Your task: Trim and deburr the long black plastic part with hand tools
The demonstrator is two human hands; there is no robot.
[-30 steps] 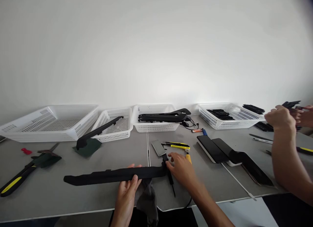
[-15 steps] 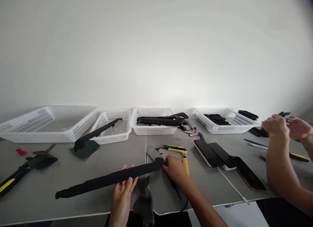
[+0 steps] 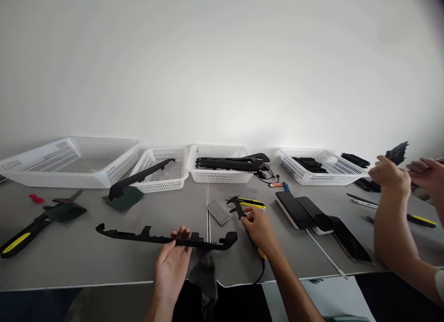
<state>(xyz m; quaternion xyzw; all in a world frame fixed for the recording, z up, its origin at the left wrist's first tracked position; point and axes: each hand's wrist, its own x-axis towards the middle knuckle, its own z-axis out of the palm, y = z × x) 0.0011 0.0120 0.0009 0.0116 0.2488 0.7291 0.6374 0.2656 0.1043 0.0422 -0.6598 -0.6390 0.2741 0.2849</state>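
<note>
My left hand (image 3: 172, 262) grips a long black plastic trim strip (image 3: 152, 238) near its middle, above the front of the table. The strip's clips and tabs show, and its hooked end points right. My right hand (image 3: 258, 226) is closed around a black caliper (image 3: 239, 208), with the jaws pointing up and left. A small grey rectangular block (image 3: 218, 212) lies just left of the caliper. Behind the caliper is a yellow utility knife (image 3: 251, 203). A yellow-handled tool (image 3: 262, 254) with a cord is partly hidden by my right hand. Below the strip hangs a dark grey cloth (image 3: 204, 273).
White baskets (image 3: 166, 187) line the wall; one holds several black strips (image 3: 231, 164). Another strip (image 3: 138, 177) leans on a basket rim. Phones (image 3: 297, 210) lie at right, near a co-worker's hands (image 3: 390, 174) holding a black part. A yellow-black handled tool (image 3: 26, 238) lies left.
The trim strip has turned, bringing its clipped side into view. My right hand has moved off the strip's hooked end and lifted the caliper. The camera view has tipped slightly.
</note>
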